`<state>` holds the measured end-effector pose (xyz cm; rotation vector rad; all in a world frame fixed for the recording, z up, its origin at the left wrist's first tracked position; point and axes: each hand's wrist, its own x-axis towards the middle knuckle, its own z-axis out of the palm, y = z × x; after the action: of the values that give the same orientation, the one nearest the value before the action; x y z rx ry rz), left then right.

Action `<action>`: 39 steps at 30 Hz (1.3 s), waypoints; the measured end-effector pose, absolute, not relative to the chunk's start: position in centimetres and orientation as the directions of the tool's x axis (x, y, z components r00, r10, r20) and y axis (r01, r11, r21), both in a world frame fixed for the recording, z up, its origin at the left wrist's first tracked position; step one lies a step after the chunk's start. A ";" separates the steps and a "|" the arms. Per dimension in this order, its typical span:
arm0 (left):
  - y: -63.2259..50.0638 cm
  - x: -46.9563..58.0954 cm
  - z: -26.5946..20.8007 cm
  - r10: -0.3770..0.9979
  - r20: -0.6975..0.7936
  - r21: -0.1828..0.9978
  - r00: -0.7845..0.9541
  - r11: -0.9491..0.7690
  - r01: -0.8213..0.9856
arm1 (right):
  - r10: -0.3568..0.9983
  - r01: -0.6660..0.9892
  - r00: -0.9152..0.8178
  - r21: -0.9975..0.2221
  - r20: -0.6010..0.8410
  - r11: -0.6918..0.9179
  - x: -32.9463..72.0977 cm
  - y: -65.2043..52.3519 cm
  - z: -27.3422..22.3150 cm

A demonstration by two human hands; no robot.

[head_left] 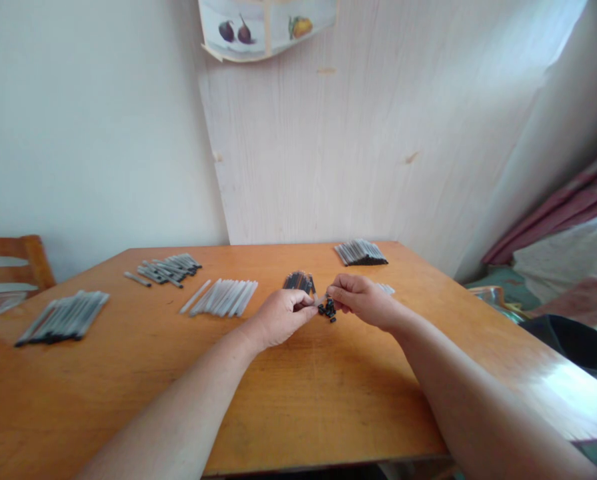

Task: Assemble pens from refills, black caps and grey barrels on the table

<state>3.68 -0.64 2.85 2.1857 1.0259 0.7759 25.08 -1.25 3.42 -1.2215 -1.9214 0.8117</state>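
Near the middle of the table, my left hand (289,316) is closed, thumb and fingers pinching a short visible piece of a pale, slim tube (319,302). My right hand (362,299) faces it closely, its fingertips pinched together; what they hold is hidden. Just below the fingertips lies a small heap of black pen plugs or caps (330,309). Behind the hands is a bundle of dark pen refills (297,280). White pen barrels (225,297) lie side by side to the left of my left hand. Some small pale pieces (385,289) show partly behind my right hand.
Pens with black ends lie in a loose pile (168,269) at the back left, a row (65,316) at the far left and a stack (361,253) at the back right. A wooden chair (15,257) stands left of the wooden table (288,413); a black bin (571,340) is at right.
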 end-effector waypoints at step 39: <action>0.0 3.1 2.4 0.861 0.049 0.913 0.506 -0.243 0.326 | 0.975 0.361 -0.066 -0.906 0.212 0.222 25.1 -0.3 2.5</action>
<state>3.14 0.05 2.40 1.8035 0.9947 0.7098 25.14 -0.26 2.46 -1.2871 -1.5943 0.8574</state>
